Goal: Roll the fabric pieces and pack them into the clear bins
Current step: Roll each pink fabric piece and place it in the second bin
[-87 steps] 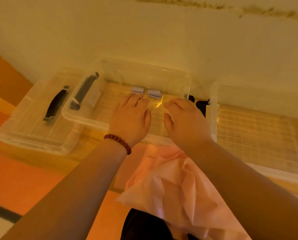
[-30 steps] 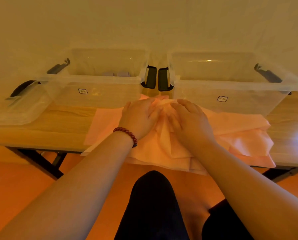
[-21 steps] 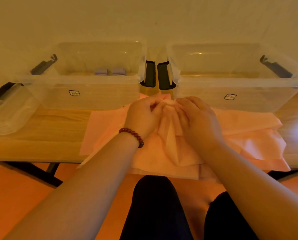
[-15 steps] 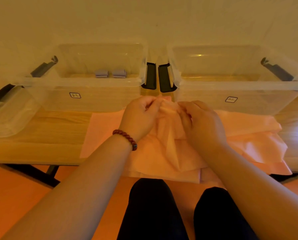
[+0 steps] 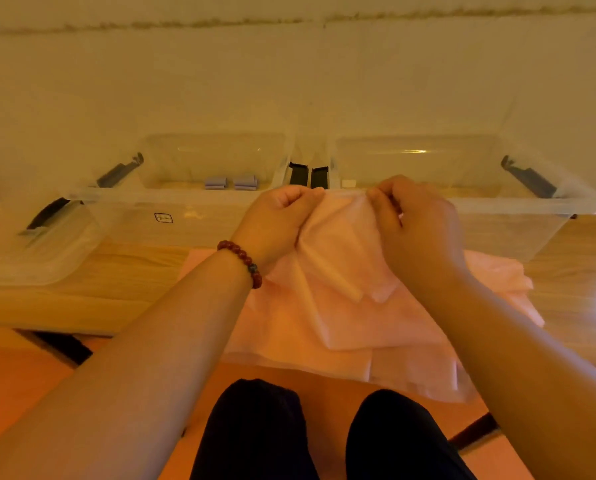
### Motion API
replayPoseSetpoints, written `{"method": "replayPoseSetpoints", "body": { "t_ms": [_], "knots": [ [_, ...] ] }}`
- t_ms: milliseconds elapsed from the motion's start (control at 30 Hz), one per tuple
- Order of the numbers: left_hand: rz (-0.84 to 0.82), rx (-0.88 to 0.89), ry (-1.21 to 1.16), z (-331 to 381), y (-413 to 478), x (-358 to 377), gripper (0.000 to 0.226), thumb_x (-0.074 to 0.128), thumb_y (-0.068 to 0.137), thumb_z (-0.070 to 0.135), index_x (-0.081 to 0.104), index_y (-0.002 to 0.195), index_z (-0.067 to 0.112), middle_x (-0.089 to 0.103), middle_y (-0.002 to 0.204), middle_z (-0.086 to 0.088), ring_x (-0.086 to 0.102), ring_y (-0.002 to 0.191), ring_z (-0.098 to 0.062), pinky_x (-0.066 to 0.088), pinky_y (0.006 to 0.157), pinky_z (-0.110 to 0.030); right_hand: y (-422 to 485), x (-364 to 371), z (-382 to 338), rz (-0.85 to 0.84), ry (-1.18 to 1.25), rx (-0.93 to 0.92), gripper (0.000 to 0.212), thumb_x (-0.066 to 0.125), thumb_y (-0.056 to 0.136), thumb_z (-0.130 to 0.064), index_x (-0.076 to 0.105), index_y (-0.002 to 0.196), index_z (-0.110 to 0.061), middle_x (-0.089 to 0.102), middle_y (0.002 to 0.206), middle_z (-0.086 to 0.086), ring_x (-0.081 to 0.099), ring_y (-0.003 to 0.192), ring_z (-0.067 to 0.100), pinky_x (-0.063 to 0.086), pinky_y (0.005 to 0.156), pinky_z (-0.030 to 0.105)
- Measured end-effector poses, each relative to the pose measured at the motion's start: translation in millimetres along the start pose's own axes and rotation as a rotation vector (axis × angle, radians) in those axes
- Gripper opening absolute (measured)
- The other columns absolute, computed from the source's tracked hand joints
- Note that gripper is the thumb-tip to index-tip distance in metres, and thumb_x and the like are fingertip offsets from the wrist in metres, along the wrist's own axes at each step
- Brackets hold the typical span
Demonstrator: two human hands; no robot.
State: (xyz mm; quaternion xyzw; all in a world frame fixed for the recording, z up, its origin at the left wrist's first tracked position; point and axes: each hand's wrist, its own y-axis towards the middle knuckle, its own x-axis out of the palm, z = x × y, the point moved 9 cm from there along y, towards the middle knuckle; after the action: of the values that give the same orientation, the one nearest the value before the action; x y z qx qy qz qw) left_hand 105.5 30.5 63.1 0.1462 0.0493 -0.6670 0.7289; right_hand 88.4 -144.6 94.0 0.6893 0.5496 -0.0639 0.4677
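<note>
**Top sheet raised off the stack; no roll started yet**

Top fabric piece point(image 5: 338, 258): pale pink, thin. Half a second back it lay bunched on the stack under both hands. Now its far edge is up at about the level of the bin rims. The rest hangs in a loose drape down onto the fabric pile point(image 5: 410, 372), where its near part rests.

The pile itself has not moved. It is spread on the tabletop point(image 5: 116, 271) just in front of the bins, and its front edge overhangs toward the person's knees.

Reading: one sheet is being separated from the others. It shows no roll, so this piece looks to be at the very start of its cycle.

- **Left hand** point(image 5: 275, 216): the fingers point(image 5: 308, 195) are curled in tight and pinch the raised edge at its left end.
- **Right hand** point(image 5: 417, 223): the fingers point(image 5: 381, 199) are curled too and pinch the same edge at its right end. The fingertip contact is partly hidden behind the knuckles.
- **Both hands:** they are close together, with a short span of edge between them.

Outward:

- **Left bin** point(image 5: 133, 197): open, with two small grey-blue rolls point(image 5: 230, 181) side by side on its floor.
- **Right bin** point(image 5: 531, 202): open, no rolls visible.
- **Black latches** point(image 5: 308, 174): between the two bins.
- **Clear lid** point(image 5: 19, 251): on the tabletop at far left.
- **Bead bracelet** point(image 5: 244, 261): on the left wrist.
</note>
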Motion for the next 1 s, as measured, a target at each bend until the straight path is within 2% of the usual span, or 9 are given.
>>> {"method": "replayPoseSetpoints", "body": {
  "t_ms": [133, 233, 300, 367, 500, 600, 733, 833, 1000],
  "knots": [
    [-0.129, -0.025, -0.049, 19, 3, 10, 0.024, 0.070, 0.080, 0.047, 0.072, 0.065, 0.028, 0.064, 0.066, 0.005, 0.057, 0.065, -0.014, 0.044, 0.062, -0.031, 29, -24, 4, 0.021, 0.088, 0.013, 0.018, 0.051, 0.099, -0.032, 0.058, 0.083, -0.024, 0.058, 0.080, 0.006, 0.046, 0.074, 0.017, 0.025, 0.057, 0.027],
    [-0.154, -0.035, -0.045, 34, 12, 13, 0.019, 0.066, 0.086, 0.026, 0.070, 0.068, 0.021, 0.065, 0.059, 0.009, 0.059, 0.054, -0.005, 0.049, 0.055, -0.021, 48, -29, 14, -0.006, 0.178, 0.069, 0.020, 0.053, 0.098, -0.031, 0.058, 0.081, -0.022, 0.051, 0.065, -0.006, 0.043, 0.061, 0.009, 0.029, 0.056, 0.029],
    [-0.151, -0.032, -0.053, 44, 18, 14, 0.020, 0.061, 0.091, 0.018, 0.065, 0.072, 0.018, 0.061, 0.052, 0.010, 0.052, 0.044, -0.002, 0.041, 0.042, -0.015, 59, -28, 27, -0.018, 0.262, 0.141, 0.024, 0.053, 0.098, -0.031, 0.057, 0.075, -0.023, 0.048, 0.061, -0.009, 0.042, 0.057, 0.004, 0.032, 0.055, 0.027],
    [-0.186, -0.054, -0.051, 48, 23, 16, 0.022, 0.059, 0.092, 0.016, 0.065, 0.071, 0.019, 0.059, 0.052, 0.009, 0.050, 0.043, -0.003, 0.038, 0.041, -0.015, 71, -33, 38, -0.003, 0.338, 0.199, 0.031, 0.055, 0.097, -0.032, 0.055, 0.066, -0.025, 0.048, 0.059, -0.011, 0.043, 0.056, 0.005, 0.035, 0.058, 0.027],
    [-0.283, -0.149, 0.005, 46, 30, 16, 0.021, 0.061, 0.088, 0.009, 0.070, 0.071, 0.019, 0.067, 0.065, 0.002, 0.060, 0.057, -0.010, 0.048, 0.055, -0.023, 90, -50, 51, 0.023, 0.377, 0.274, 0.027, 0.057, 0.095, -0.035, 0.065, 0.073, -0.021, 0.055, 0.066, -0.006, 0.046, 0.059, 0.009, 0.039, 0.061, 0.029],
    [-0.118, -0.136, 0.033, 53, 43, -3, 0.017, 0.057, 0.092, 0.006, 0.067, 0.080, 0.014, 0.066, 0.072, -0.002, 0.061, 0.067, -0.015, 0.053, 0.065, -0.028, 97, -56, 60, 0.029, 0.372, 0.317, 0.027, 0.055, 0.097, -0.036, 0.067, 0.083, -0.016, 0.056, 0.070, -0.003, 0.048, 0.062, 0.011, 0.038, 0.056, 0.026],
    [0.019, -0.135, -0.270, 59, 61, -16, 0.023, 0.047, 0.099, 0.013, 0.065, 0.085, 0.013, 0.066, 0.072, -0.001, 0.061, 0.067, -0.014, 0.053, 0.059, -0.028, 98, -41, 61, -0.098, 0.386, 0.340, 0.039, 0.053, 0.097, -0.043, 0.068, 0.089, -0.008, 0.059, 0.076, 0.002, 0.051, 0.069, 0.017, 0.042, 0.066, 0.032],
    [0.002, -0.134, -0.231, 58, 71, -12, 0.021, 0.049, 0.097, 0.015, 0.067, 0.087, 0.014, 0.069, 0.084, -0.005, 0.063, 0.080, -0.019, 0.050, 0.074, -0.035, 98, -30, 60, -0.216, 0.437, 0.334, 0.038, 0.063, 0.091, -0.042, 0.065, 0.072, -0.009, 0.054, 0.064, 0.001, 0.049, 0.062, 0.018, 0.039, 0.061, 0.032],
    [-0.146, -0.161, -0.263, 55, 65, 16, 0.023, 0.047, 0.098, 0.016, 0.067, 0.089, 0.009, 0.066, 0.087, -0.005, 0.059, 0.085, -0.018, 0.048, 0.084, -0.033, 104, -32, 65, -0.140, 0.513, 0.315, 0.035, 0.066, 0.091, -0.032, 0.061, 0.060, -0.018, 0.054, 0.053, -0.007, 0.048, 0.054, 0.014, 0.040, 0.057, 0.028]
  ]
}}
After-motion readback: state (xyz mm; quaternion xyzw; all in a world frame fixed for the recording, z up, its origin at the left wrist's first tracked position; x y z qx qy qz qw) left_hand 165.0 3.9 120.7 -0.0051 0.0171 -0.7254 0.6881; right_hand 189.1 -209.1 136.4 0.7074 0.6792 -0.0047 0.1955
